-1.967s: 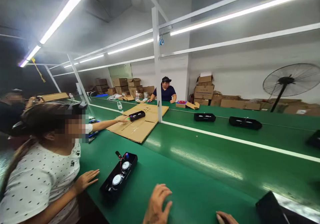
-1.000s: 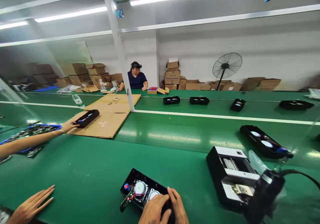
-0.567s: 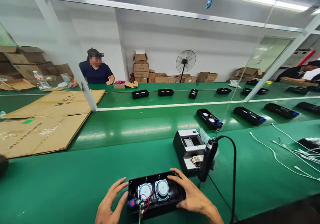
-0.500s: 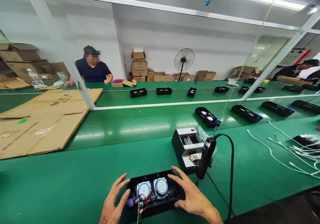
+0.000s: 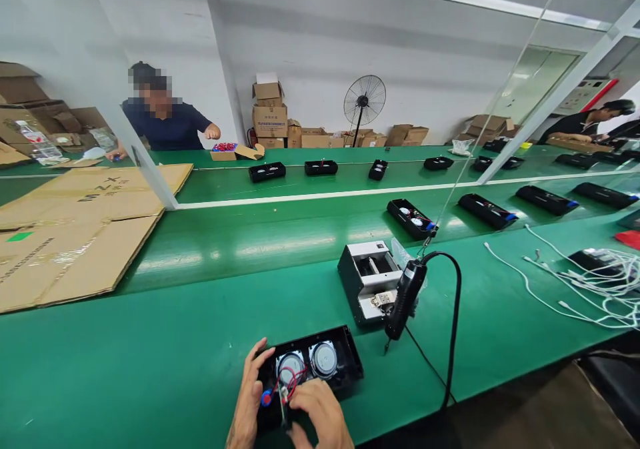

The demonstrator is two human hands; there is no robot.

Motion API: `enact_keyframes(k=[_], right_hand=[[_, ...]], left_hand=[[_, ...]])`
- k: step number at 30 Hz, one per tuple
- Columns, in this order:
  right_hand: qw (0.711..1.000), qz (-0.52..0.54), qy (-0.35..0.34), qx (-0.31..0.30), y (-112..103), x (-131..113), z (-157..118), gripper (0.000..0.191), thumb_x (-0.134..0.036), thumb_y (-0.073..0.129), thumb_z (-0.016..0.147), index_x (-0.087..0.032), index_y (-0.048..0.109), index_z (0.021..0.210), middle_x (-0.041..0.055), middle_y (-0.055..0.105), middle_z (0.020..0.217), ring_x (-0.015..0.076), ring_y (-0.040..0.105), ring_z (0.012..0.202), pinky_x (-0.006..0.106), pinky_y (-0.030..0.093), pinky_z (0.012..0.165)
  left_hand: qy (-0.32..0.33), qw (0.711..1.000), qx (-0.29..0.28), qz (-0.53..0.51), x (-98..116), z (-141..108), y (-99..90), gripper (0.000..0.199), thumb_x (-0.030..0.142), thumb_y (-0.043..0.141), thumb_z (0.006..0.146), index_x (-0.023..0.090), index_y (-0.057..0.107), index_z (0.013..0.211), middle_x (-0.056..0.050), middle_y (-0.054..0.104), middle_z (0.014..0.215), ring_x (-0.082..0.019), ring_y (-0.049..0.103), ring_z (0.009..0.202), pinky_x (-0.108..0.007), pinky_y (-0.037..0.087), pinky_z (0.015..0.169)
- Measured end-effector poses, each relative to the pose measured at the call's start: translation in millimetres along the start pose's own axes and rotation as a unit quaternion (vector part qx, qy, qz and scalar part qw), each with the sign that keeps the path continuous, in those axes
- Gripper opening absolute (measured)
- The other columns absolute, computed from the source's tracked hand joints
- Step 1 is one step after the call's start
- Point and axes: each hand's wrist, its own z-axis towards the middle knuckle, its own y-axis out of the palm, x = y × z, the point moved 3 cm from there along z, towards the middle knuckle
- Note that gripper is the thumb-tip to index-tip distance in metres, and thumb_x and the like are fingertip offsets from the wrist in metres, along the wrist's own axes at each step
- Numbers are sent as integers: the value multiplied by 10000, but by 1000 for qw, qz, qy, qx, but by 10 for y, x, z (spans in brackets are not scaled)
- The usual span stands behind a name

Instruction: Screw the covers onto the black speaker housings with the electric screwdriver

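Speaker box [image 5: 307,355] lies open on the green bench [image 5: 165,369], directly before the worker, as the right hand [image 5: 323,412], at the right end half a second earlier, now pinches the small circuit board [image 5: 284,405] near the box's left side between thumb and fingers. The left hand [image 5: 245,399], previously spread wide, closes on the left end, fingers bent at the edge. That shift appears to turn the work from steadying the box to handling its board. Fingers mask much of the near wall; the frame cuts both wrists; whether they catch the red wires [image 5: 291,371] is unclear.
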Motion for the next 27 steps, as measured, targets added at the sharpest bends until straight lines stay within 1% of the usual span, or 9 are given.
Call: enact_keyframes(k=[4,6,8,10,14,17,22,25,27], right_hand=[[976,102,190,35,-177,146,56,176,-346,543,1054,-237,680,1068,58,775,941,211,746,840,295,612,759],[949,137,279,48,-316,254,89,261,-428,557,1048,-216,706,1081,66,772,919,215,743,793,289,618,709],[938,148,311,45,-446,315,152,300,-456,570,1040,-203,732,1052,58,754,877,208,724,756,283,611,676],[953,129,273,14,-548,306,247,266,-402,573,1046,-209,756,1044,56,750,901,204,722,799,290,612,722],[991,20,82,-99,-653,149,426,300,-206,480,1076,-251,733,1232,57,769,1000,198,712,874,327,591,780],[978,-99,-29,-180,-654,47,493,380,-95,437,1048,-241,688,1292,48,773,979,204,669,810,350,537,717],[953,-175,-57,-240,-556,4,487,397,-21,437,982,-211,676,1234,46,760,968,211,642,793,349,489,714],[949,-186,-59,-249,-442,32,416,302,-71,477,1009,-209,690,1174,29,756,921,206,647,767,353,465,725],[947,-182,-57,-259,-366,60,370,255,-102,498,1025,-209,693,1148,16,763,912,200,655,759,353,449,717]], left_hand=[[30,998,-21,44,-14,16,-80,779,891,502,830,290,725,1272,-129,543,1552,-415,495,1451,-648,427,1172],[27,996,-42,75,48,31,-111,653,796,615,835,291,739,1231,-128,555,1539,-404,507,1445,-629,442,1169],[20,993,-47,102,143,47,-131,508,686,659,865,287,757,1165,-126,577,1511,-384,535,1426,-612,458,1163],[22,991,-36,124,248,60,-132,421,634,669,871,278,773,1070,-127,623,1445,-373,593,1366,-606,493,1133],[31,988,-8,150,408,67,-82,353,582,649,890,261,757,991,-125,671,1353,-349,665,1271,-584,553,1071],[54,985,10,166,508,53,-63,297,512,608,939,257,743,1008,-126,665,1364,-333,668,1275,-557,573,1054],[140,961,-52,231,689,27,-99,304,520,690,927,281,756,1103,-137,561,1534,-361,592,1381,-537,564,1080],[200,926,-114,298,718,26,-99,457,600,830,786,305,766,1130,-135,559,1545,-442,487,1456,-638,518,1101],[220,903,-138,343,684,31,-83,456,550,873,752,320,768,1131,-124,596,1509,-478,442,1474,-725,470,1104]])
